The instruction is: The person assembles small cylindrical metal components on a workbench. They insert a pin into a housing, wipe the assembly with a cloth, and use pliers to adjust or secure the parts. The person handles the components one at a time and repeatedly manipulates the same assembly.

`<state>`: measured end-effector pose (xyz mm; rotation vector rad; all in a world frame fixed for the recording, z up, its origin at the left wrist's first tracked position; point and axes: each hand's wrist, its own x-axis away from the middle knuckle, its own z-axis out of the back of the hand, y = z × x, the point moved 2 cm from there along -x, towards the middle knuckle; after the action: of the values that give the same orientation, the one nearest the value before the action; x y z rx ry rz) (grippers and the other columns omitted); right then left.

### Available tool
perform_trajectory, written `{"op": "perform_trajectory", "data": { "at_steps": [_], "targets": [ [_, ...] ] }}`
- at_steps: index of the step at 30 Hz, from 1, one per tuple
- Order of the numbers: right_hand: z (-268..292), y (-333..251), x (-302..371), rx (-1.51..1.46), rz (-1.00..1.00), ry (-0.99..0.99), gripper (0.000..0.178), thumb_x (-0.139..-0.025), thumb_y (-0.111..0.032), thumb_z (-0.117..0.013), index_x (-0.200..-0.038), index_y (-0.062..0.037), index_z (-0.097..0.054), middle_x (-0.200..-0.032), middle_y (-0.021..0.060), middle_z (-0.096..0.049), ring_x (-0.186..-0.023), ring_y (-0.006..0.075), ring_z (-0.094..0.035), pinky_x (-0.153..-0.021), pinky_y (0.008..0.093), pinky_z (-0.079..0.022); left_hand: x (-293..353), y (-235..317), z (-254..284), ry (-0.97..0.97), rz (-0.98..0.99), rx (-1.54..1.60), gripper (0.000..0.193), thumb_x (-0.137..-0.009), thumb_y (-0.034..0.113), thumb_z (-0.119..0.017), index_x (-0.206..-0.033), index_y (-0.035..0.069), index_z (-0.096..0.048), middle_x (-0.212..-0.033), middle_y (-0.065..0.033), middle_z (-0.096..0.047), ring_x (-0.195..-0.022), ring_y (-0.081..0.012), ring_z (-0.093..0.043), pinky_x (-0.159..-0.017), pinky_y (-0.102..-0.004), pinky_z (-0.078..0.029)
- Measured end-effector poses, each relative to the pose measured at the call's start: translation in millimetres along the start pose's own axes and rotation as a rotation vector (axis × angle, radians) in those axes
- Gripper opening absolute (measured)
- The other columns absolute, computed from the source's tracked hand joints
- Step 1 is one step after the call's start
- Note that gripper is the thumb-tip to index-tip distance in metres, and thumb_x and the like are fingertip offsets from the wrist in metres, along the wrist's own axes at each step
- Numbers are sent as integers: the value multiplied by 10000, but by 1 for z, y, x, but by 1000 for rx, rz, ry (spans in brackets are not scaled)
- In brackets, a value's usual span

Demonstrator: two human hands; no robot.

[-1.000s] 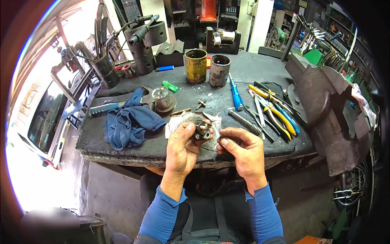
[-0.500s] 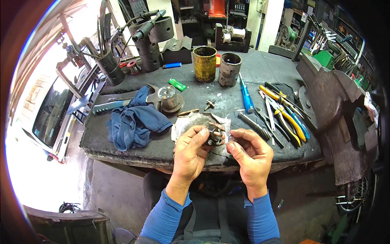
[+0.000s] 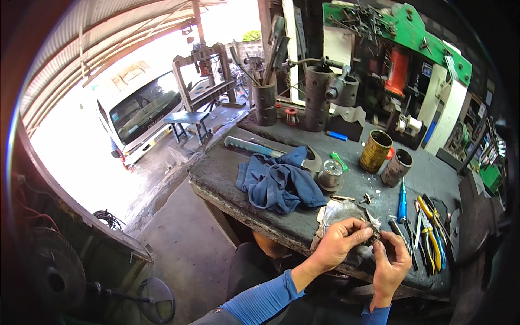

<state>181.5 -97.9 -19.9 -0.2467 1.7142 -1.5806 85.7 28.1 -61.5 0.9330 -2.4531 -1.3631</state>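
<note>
Over the front edge of the workbench, my left hand (image 3: 342,245) is closed around a small dark metal part (image 3: 375,236), mostly hidden by my fingers. My right hand (image 3: 391,261) meets it from the other side, thumb and fingers pinched at the part; whether they hold a separate small piece cannot be made out. Beneath my hands lies a grimy pale cloth (image 3: 331,212). Just beyond it are a small metal fitting (image 3: 366,199) and a round metal piece (image 3: 331,172) on a flanged base.
A blue rag (image 3: 281,184) partly covers a blue-handled hammer (image 3: 252,146) to the left. Behind stand a yellow can (image 3: 376,151) and a grey can (image 3: 397,168). Pliers (image 3: 430,241) and a blue screwdriver (image 3: 402,203) lie at right. Outside, a white vehicle (image 3: 143,111) is parked.
The view has swung left, showing more of the floor and vehicle. My right hand has closed in on my left, its fingertips now at the dark part.
</note>
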Motion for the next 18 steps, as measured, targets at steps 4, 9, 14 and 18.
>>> {"op": "perform_trajectory", "data": {
  "at_steps": [4,9,14,18],
  "targets": [
    [-2,-2,0,60,-8,-19,258,-894,96,-740,-1145,54,-700,-1064,69,-680,-962,150,-673,-853,263,-546,2,9,0,-5,10,-10,190,-1042,184,-705,-1087,0,-707,-972,27,-671,-894,-41,-554,-810,-228,-466],
    [1,-5,-2,154,75,-12,268,-880,104,-739,-1139,50,-699,-1045,79,-677,-937,160,-678,-845,282,-552,-4,-5,2,-29,-40,-18,217,-1047,186,-695,-1149,-5,-694,-1020,24,-668,-898,-26,-561,-778,-197,-451],
    [0,-12,-3,269,139,-10,273,-862,104,-739,-1124,38,-699,-994,90,-656,-868,172,-658,-800,294,-541,-7,-5,0,-36,-42,-27,219,-1042,185,-703,-1138,-12,-700,-1029,15,-674,-926,-43,-578,-829,-215,-477],
    [-1,-15,-2,314,127,-23,271,-859,100,-729,-1121,41,-693,-998,91,-671,-881,174,-667,-799,294,-544,-4,-3,2,-18,-74,-107,222,-1032,182,-718,-1134,-14,-701,-1037,5,-683,-937,-57,-591,-851,-230,-492]
  ]
}}
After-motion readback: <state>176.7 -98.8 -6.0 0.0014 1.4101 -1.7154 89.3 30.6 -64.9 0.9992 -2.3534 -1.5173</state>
